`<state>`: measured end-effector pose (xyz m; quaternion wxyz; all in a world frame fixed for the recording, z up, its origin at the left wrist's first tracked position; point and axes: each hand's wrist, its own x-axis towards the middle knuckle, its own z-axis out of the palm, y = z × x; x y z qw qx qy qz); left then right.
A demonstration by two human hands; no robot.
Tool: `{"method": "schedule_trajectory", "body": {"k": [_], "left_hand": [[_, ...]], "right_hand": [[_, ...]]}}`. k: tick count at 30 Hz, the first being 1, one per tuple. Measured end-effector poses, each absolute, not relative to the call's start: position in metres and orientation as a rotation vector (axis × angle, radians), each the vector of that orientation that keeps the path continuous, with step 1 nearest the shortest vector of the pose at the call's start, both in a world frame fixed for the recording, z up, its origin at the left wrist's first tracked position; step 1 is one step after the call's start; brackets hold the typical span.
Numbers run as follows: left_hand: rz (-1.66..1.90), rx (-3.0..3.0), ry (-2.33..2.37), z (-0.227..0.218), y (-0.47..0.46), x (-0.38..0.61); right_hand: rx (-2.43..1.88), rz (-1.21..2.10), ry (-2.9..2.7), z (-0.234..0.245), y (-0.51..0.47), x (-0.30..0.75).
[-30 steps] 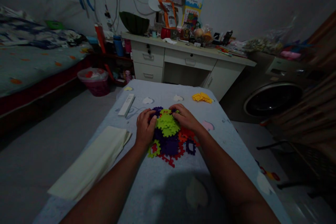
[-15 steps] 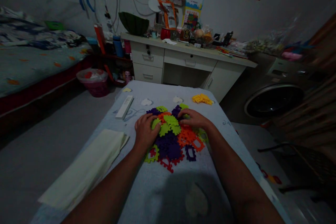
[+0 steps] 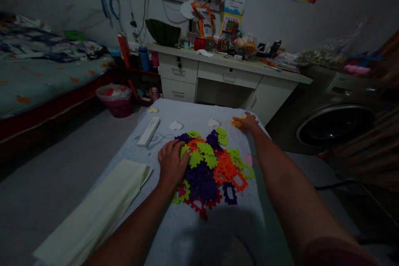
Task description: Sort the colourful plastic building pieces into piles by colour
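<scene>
1. Dim room. Clock centred on the pile, 12 straight ahead: bed [image 3: 56, 77] at 10, desk [image 3: 229, 75] with a crowded top at 12, washing machine [image 3: 311, 99] at 2.
2. Table [image 3: 190, 114]: pale blue patterned cover. Dragging an arm could ruck it and shift whatever lies on it.
3. Folded cloth [image 3: 93, 212] at 8, white strip [image 3: 149, 132] at 10; both apart from the pile.
4. Pile of toothed pieces [image 3: 204, 174], purple, green, orange and red, mid-table, loosely overlapping. Main weak point, I judge: one tug at its edge might slide the top layer away.
5. Left hand [image 3: 172, 162] at 9, against the pile, fingers curled by a green piece. Pinching or merely resting: cannot tell. A quick withdrawal could scatter pieces.
6. Right hand [image 3: 248, 121] at 1, fingers bent over the yellow pieces [image 3: 237, 121]; firmness cannot be told.
7. Yellow pieces, partly covered, near the table's far corner: an outward push could spill some floorward; a loose hold might shed them.
8. Green frame piece [image 3: 248, 171] at 3: a low forearm sweep might snag it.
</scene>
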<state>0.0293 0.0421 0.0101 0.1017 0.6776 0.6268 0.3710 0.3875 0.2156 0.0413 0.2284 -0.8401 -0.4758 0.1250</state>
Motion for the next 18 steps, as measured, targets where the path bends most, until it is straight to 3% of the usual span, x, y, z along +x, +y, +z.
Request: {"method": "schedule_trajectory", "body": {"k": [11,18], "left_hand": [[1.097,1.989,1.831,0.011,0.042,0.029],[1.069,2.03,1.828,0.01,0.042,0.029]], "right_hand": [[-2.382,0.167,-1.797,0.049,0.202,0.374],[-2.013,0.247,-2.156,0.073,0.151,0.359]]}}
